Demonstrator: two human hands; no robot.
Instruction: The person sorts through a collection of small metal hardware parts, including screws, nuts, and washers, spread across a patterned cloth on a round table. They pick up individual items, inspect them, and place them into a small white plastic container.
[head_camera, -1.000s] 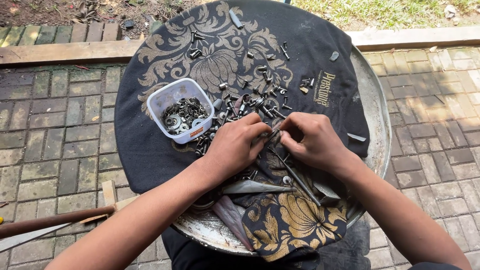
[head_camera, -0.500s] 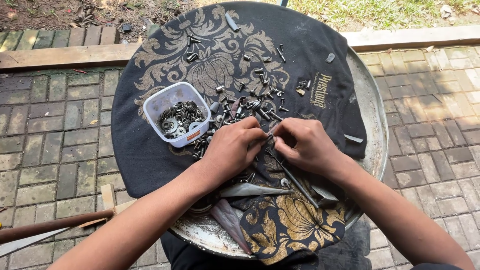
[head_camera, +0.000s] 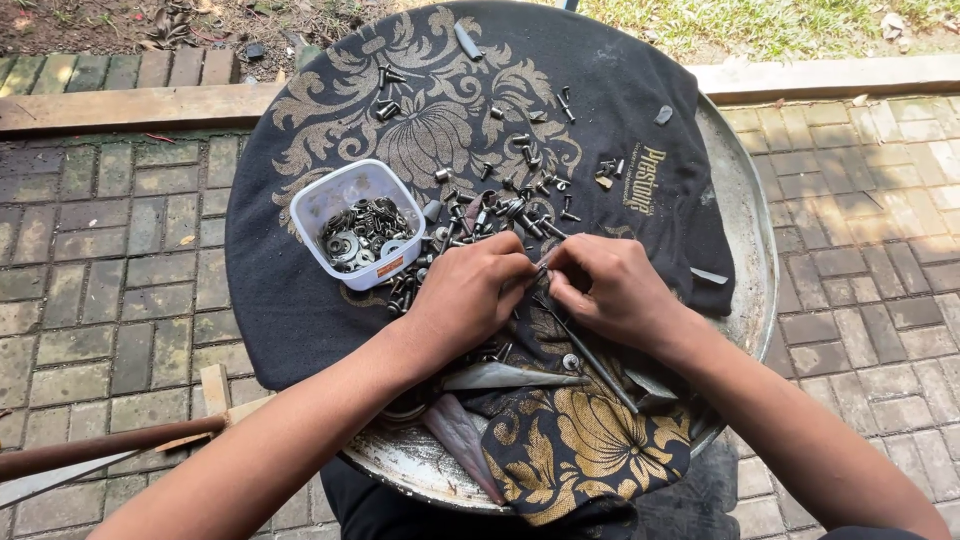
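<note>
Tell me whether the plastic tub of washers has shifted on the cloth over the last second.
No. The plastic tub sits at the same spot against the gold flower pattern of the black cloth.

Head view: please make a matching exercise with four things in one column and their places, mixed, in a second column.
Things:
1. washers
2. cloth
3. tray
4. small bolt

Places:
A. on the brick ground
B. inside the plastic tub
C. between the left hand and the right hand
D. spread over the tray

Pairs: 1-B, 2-D, 3-A, 4-C
</note>
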